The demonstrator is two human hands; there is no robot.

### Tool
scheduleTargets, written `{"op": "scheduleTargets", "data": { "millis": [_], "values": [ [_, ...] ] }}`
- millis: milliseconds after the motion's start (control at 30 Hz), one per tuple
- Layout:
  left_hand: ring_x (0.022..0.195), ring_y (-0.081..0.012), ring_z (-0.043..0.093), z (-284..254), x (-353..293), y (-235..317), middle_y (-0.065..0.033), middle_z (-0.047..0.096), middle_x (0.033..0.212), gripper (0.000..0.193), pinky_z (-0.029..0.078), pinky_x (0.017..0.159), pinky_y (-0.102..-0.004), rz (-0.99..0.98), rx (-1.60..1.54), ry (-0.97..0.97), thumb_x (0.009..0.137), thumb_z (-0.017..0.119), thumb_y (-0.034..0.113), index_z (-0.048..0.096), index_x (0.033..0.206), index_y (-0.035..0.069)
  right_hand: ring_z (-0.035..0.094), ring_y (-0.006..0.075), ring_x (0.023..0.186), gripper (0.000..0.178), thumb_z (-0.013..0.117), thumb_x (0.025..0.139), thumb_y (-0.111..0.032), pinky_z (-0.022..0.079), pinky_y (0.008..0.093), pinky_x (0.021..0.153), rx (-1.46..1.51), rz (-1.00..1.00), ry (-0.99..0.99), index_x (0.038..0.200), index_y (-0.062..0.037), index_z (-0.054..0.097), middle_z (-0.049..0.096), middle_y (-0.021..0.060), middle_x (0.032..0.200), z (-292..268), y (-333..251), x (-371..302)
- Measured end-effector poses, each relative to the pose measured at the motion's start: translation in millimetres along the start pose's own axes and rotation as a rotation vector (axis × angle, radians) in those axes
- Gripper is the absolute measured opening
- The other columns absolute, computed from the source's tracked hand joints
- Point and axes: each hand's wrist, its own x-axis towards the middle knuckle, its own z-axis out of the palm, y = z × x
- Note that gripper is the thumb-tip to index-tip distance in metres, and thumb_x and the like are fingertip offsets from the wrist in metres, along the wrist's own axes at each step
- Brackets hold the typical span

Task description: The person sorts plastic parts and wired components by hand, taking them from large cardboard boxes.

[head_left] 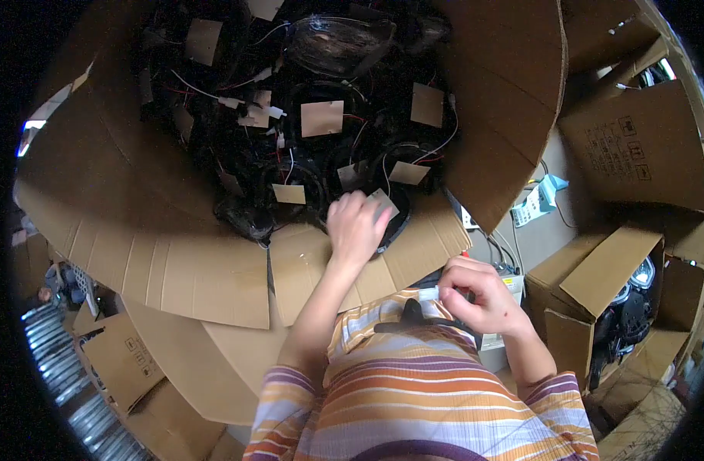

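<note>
In front of me a large cardboard box [175, 269] holds several black housings [340, 46] with thin wires, white connectors [276, 113] and small cardboard squares [322, 119] on them. My left hand [355, 230] reaches over the box's near edge, its fingers bent around a black housing [402, 219]. A small cardboard square [384, 203] lies beside its thumb. Close to my waist, my right hand [478, 296] is curled, with a small white connector [429, 293] at its thumb and fingertip. A dark strap-like piece [405, 319] lies against my striped shirt below it.
On the right, an opened carton [571, 292] contains headlamps [642, 273] with clear lenses. Beyond it stands another cardboard carton [636, 146]. A light-blue tag or packet [540, 201] hangs near cables, above a pale device [513, 284]. Metal rollers [52, 346] and a carton [125, 353] are at left.
</note>
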Motion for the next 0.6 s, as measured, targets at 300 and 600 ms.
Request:
{"op": "scheduleTargets", "data": {
  "millis": [300,600],
  "values": [
    [0.068,-0.0244,0.049,93,23,-16,-0.0108,0.053,0.064,0.019,0.033,0.063,-0.0357,0.023,0.403,-0.194,0.060,0.055,0.024,0.057,0.057,0.005,0.045,0.0187,0.053,0.007,0.047,0.068,-0.006,0.035,0.0257,0.048,0.022,0.119,0.128,0.062,-0.0007,0.047,0.045,0.0079,0.059,-7,5,-16],
    [0.076,-0.0219,0.043,10,-19,-11,-0.0087,0.048,0.072,0.016,0.028,0.070,-0.0353,-0.026,0.131,-0.191,0.055,0.057,0.021,0.056,0.058,0.006,0.045,0.0198,0.053,0.008,0.047,0.068,-0.006,0.035,0.0266,0.049,0.018,0.044,0.095,0.063,-0.0003,0.047,0.045,0.0078,0.059,-3,8,-14]
  ]
}}
